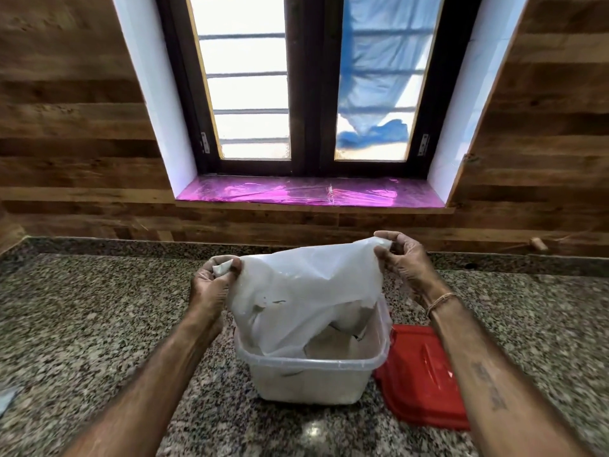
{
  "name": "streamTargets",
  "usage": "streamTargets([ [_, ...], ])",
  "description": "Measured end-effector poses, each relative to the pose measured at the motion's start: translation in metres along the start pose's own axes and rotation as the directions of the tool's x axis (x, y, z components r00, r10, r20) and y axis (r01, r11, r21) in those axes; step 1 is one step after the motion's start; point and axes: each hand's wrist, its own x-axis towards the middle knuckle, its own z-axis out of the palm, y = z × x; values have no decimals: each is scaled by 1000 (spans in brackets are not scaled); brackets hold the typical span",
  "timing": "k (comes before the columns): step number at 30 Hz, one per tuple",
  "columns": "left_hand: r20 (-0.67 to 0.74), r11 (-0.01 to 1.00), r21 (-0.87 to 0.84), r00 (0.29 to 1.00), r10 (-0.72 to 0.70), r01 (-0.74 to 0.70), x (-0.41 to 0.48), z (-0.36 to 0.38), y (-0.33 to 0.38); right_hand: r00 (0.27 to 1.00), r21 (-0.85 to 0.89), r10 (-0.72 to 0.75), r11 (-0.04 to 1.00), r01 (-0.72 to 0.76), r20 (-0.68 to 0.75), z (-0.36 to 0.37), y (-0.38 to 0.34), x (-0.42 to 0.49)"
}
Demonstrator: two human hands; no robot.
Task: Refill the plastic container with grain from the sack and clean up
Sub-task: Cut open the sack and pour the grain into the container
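Granite counter [99, 324] is carrying a plastic container [309, 380]; left hand [211, 282] and right hand [400, 258] are each pinching a corner of the upturned sack [306, 291] above it.

On the tabletop [99, 308] I count one clear plastic container [309, 361] and one red lid [421, 374]. There is one white sack [306, 285]. Two hands show: one left hand [214, 278], one right hand [402, 258]. Behind is one window [304, 94] with two panes and one pink sheet [306, 192].
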Motion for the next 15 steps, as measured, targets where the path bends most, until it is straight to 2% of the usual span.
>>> streamTargets([
  [4, 31, 996, 80, 999, 36, -38, -1, -3, 7, 997, -209, -53, 976, 62, 46, -5, -14, 0],
  [9, 79, 988, 123, 993, 87, -96, -6, -1, 11, 991, -429, -117, 894, 133, 62, -10, -20, -7],
  [15, 107, 978, 174, 989, 98, -116, -10, 1, 13, 985, -570, -163, 815, 106, -50, -18, -15, -5],
])
